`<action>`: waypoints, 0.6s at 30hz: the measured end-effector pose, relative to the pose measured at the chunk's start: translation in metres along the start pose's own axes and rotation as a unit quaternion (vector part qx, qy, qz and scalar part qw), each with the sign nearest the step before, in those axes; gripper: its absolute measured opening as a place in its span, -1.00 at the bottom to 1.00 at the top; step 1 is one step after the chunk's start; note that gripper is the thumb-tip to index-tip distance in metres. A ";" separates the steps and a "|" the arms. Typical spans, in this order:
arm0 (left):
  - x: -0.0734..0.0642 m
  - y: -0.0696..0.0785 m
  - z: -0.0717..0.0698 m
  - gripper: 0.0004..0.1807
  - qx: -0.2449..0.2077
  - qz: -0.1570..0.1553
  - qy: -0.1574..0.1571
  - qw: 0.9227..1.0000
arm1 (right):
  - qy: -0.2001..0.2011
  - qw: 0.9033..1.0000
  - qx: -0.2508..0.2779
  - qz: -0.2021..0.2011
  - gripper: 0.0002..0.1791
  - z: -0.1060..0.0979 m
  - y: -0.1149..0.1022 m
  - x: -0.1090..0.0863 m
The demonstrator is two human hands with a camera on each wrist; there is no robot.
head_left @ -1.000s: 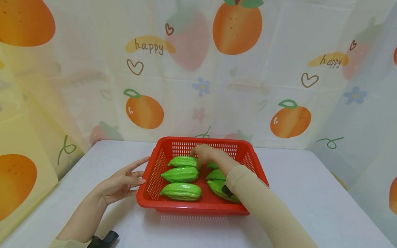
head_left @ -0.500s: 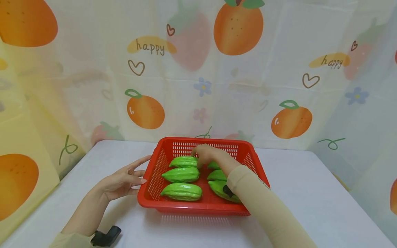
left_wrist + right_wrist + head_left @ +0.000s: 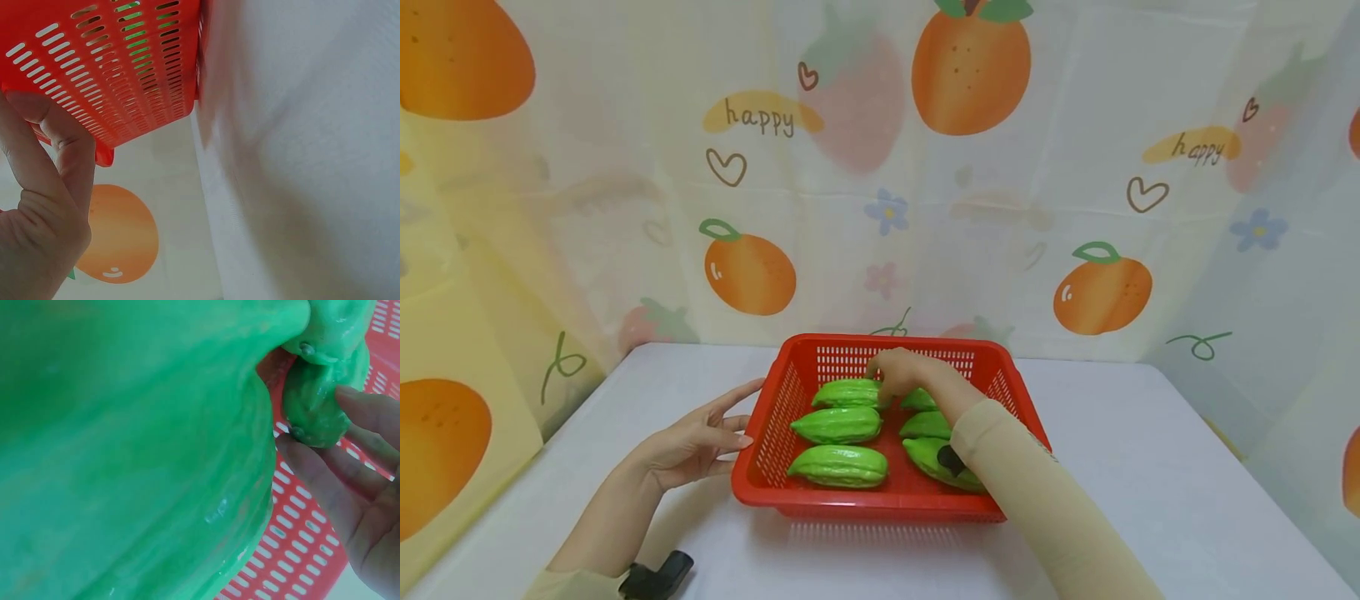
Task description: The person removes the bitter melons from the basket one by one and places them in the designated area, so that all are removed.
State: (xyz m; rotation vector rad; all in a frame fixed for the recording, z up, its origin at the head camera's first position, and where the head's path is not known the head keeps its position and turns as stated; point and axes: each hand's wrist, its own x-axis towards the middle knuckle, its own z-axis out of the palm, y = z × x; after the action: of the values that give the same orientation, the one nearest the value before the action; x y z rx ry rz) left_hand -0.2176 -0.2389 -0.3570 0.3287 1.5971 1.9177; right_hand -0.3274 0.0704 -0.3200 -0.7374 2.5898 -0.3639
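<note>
Inside the red plastic basket (image 3: 891, 497), green ridged bitter melons lie in two columns. My right hand (image 3: 901, 372) reaches in and grips the right end of the back-left bitter melon (image 3: 846, 393). In the right wrist view, thumb and fingers (image 3: 312, 465) surround the end of that bitter melon (image 3: 312, 409). My left hand (image 3: 692, 442) is at the basket's left side, fingers spread and touching the rim; the left wrist view shows fingers (image 3: 72, 140) against the perforated wall. The right forearm partly hides the right column.
Two more bitter melons (image 3: 837, 465) lie in the left column, and others (image 3: 925, 425) on the right. The basket stands on a white table (image 3: 1120, 467). Behind hangs a fruit-printed curtain (image 3: 955, 250). A black wrist camera (image 3: 657, 577) sits on the left wrist.
The back-left bitter melon has shifted slightly right with my right hand. My left hand stays at the basket's side.
</note>
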 end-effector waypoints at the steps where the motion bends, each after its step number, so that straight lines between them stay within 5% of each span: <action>1: 0.000 0.000 0.000 -0.06 -0.001 0.000 0.000 1.000 | 0.000 1.000 0.006 0.000 -0.46 0.000 0.001 0.000; 6: 0.000 -0.002 -0.001 -0.06 0.000 0.000 0.004 1.000 | -0.004 0.999 0.050 0.002 -0.42 -0.002 0.004 -0.001; 13: 0.000 -0.001 0.000 -0.06 -0.002 -0.002 0.004 1.000 | 0.002 1.000 0.015 -0.005 -0.45 -0.008 0.006 -0.005; 18: 0.000 -0.002 -0.001 -0.06 -0.008 -0.001 -0.003 1.000 | -0.006 0.999 0.054 -0.001 -0.48 -0.012 0.008 -0.011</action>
State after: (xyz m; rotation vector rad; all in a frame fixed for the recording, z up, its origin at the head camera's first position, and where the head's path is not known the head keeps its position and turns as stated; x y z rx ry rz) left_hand -0.2172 -0.2395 -0.3587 0.3248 1.5770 1.9260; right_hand -0.3279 0.0843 -0.3092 -0.7014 2.5370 -0.4941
